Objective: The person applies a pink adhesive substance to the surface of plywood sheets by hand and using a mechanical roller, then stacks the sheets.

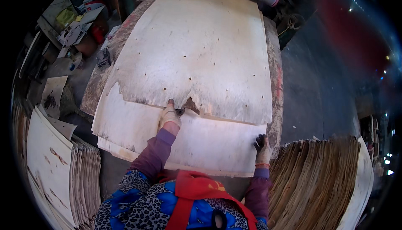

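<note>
Small white lights (390,172) glint in dimness beyond the grey floor (307,91).

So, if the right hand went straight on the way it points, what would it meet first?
Probably the upper wood sheet, at its near edge by the right corner, just ahead of the right hand; depth is unclear.

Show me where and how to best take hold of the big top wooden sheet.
Probably by the near edge of the top sheet, from the person's side, since that edge lies exposed over the sheet below. Avoid the torn notch, which looks weak; the left hand is just left of it.
</note>
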A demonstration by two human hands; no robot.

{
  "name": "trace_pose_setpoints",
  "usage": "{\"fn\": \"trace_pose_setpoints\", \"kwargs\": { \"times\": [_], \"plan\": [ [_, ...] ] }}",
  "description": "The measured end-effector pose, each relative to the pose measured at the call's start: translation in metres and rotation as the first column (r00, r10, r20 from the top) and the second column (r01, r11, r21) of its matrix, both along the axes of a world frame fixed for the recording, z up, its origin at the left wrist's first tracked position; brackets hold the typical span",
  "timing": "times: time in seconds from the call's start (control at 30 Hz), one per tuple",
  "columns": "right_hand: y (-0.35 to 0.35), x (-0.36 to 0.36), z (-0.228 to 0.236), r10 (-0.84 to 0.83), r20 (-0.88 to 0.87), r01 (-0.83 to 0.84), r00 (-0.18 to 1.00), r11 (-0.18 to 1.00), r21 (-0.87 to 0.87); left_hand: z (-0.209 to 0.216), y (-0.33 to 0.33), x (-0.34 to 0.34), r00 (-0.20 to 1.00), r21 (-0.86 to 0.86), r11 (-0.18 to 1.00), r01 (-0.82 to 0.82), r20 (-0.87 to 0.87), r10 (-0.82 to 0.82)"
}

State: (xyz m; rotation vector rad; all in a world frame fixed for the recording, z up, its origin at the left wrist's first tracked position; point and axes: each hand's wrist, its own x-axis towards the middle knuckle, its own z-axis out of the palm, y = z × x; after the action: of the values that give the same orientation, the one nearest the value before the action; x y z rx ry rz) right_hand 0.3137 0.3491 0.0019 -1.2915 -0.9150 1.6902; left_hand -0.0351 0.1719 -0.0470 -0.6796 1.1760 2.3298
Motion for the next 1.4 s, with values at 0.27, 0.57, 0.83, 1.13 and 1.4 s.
{"fn": "trace_pose_setpoints", "kwargs": {
  "times": [0.27,0.57,0.83,1.13,1.4],
  "plan": [
    [0.007,-0.023,0.016,-0.027,-0.063,0.034,0.998,0.995,0.097,-0.001,0.088,-0.078,0.958,0.02,0.988,0.153,-0.249,-0.143],
    [-0.039,0.107,-0.021,-0.376,0.389,0.246,0.841,0.906,0.343,0.078,0.098,-0.078,0.803,0.105,0.831,0.546,-0.349,-0.483],
    [-0.079,0.152,-0.06,-0.137,0.521,-0.024,0.843,0.957,0.29,0.049,-0.032,0.055,0.73,-0.02,0.76,0.65,-0.261,-0.632],
    [-0.097,0.122,-0.026,-0.209,0.939,-0.408,0.274,0.859,0.31,0.025,-0.122,0.117,0.8,-0.18,0.805,0.565,-0.122,-0.588],
    [-0.117,0.063,0.104,-0.026,-0.113,0.066,0.993,0.929,0.364,0.038,-0.195,0.136,0.746,-0.451,0.601,0.66,0.3,-0.594]
  ]
}}
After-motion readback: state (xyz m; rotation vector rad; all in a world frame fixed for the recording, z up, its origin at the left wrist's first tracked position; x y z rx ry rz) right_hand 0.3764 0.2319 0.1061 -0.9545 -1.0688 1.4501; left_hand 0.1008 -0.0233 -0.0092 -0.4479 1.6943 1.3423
